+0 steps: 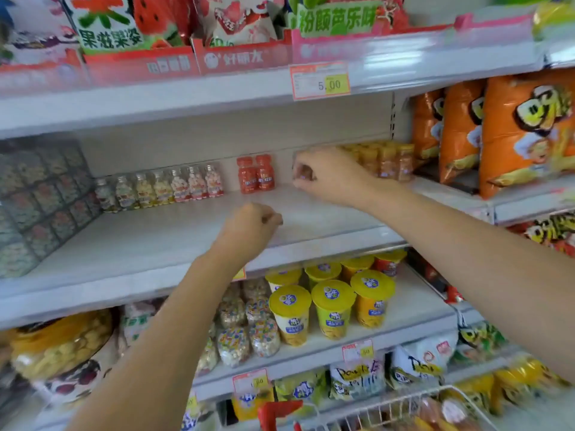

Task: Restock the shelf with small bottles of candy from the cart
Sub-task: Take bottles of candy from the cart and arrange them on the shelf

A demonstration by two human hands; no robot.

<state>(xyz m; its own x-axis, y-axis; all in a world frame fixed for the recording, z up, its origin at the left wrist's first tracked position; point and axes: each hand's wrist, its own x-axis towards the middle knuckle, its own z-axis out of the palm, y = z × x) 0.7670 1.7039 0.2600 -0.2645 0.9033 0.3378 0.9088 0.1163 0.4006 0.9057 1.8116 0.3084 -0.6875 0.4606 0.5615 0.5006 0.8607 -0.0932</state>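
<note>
Reaching over the white metal shelf (186, 237) at the centre of the frame, the right hand (326, 178) has its fingers curled round what looks like a small reddish candy bottle (304, 174), mostly hidden, just right of two small red plastic candy bottles (255, 175) standing upright at the back. Lower and further left, the left hand (252, 228) is loosely balled above the shelf board; I cannot tell whether it holds anything. A white wire cart (404, 405) with a red handle shows at the bottom edge
</note>
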